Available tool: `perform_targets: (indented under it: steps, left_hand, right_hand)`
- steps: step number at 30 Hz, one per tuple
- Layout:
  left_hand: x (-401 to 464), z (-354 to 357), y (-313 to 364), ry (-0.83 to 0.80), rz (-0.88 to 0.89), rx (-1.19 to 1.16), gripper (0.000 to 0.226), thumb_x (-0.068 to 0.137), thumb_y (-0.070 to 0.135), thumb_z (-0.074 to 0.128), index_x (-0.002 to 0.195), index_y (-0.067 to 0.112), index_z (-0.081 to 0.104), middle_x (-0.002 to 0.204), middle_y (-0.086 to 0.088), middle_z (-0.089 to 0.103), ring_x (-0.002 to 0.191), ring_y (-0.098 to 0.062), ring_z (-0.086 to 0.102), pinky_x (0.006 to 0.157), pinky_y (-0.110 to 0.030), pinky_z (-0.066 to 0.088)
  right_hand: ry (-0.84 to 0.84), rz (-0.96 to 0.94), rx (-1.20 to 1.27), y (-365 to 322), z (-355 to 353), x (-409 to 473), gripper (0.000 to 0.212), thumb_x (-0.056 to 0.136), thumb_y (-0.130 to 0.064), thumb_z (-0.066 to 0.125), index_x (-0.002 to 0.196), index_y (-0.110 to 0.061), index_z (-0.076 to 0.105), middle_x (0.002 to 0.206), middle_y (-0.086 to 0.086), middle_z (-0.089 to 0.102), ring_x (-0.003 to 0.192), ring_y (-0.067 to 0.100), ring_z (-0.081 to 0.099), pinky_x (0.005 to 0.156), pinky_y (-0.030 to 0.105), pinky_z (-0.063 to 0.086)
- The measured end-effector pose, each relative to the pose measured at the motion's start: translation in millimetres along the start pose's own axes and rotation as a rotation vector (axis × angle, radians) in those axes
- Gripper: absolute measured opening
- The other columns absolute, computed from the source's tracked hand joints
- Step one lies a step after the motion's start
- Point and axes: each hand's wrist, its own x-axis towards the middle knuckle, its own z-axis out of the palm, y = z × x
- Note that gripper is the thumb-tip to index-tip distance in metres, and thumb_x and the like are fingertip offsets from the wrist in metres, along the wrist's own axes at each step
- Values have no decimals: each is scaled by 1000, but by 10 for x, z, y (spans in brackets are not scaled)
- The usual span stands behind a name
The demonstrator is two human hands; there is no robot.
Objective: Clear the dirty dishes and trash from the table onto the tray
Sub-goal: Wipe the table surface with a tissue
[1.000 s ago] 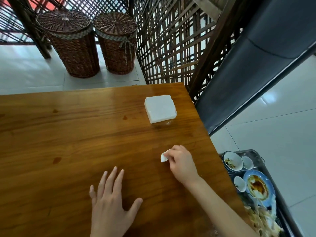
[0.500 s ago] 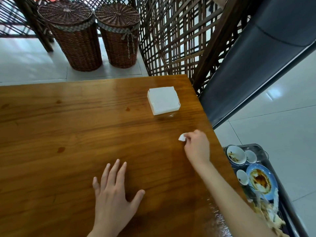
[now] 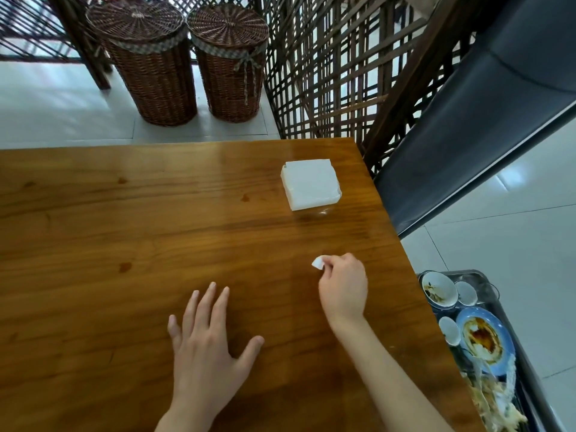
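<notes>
Being pinched by the right hand (image 3: 344, 286), the scrap (image 3: 318, 263) is risking being dropped short of the tray (image 3: 486, 277); the left hand (image 3: 207, 350) is being rested flat, holding nothing.

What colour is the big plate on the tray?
Blue plate, smeared with brown sauce; head view.

A small crumpled scrap of white tissue (image 3: 318, 263) sits pinched just above the glossy brown wooden table (image 3: 124, 232), near its right edge. Below that edge, a dark metal tray (image 3: 486, 280) holds a sauce-stained blue round plate (image 3: 484, 339), a dirty white bowl with a dark rim (image 3: 438, 289), two small white cups (image 3: 466, 293) and pale food scraps (image 3: 495, 403).
</notes>
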Motion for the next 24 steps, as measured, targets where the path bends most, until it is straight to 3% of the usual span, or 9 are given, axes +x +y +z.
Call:
perform_targets:
  steps: [4,8,11,17,24]
  left_hand:
    - [85,-70,-86,15,-44,-1,95,72,76,50,149,32,18,158,7,14,146,-17,4,115,-49,-1]
    - [185,-133,-206,18,-76,12,95,73,78,46,149,32,14,158,7,10,146,-17,1,115,-50,0]
    - [240,-187,-310,22,-86,20,95,73,79,42,150,33,10,158,8,7,146,-17,-1,115,-49,-2]
    - [317,-313,-532,6,-80,8,96,73,79,44,150,33,9,159,9,4,146,-16,-3,114,-48,-4]
    - [452,-408,-785,14,-99,17,95,75,78,41,150,31,7,159,9,2,146,-15,-5,115,-48,0]
  right_hand:
    - [-155,-107,123,-260,122,-99,22,92,-15,58,110,-17,70,102,-1,68,93,6,60,76,9,40]
    - [-40,-217,292,-697,187,207,20,87,-8,64,106,-11,72,97,4,70,87,10,63,69,0,35]
    - [-39,-181,278,-973,374,501,21,90,-9,60,109,-12,71,103,4,68,94,13,62,73,2,34]
    - [41,-44,138,-1222,695,883,23,92,-16,59,112,-9,68,108,8,67,98,18,64,76,18,49]
    - [45,-47,201,-1450,822,941,20,90,-12,62,107,-8,70,100,8,72,92,18,66,68,15,40]
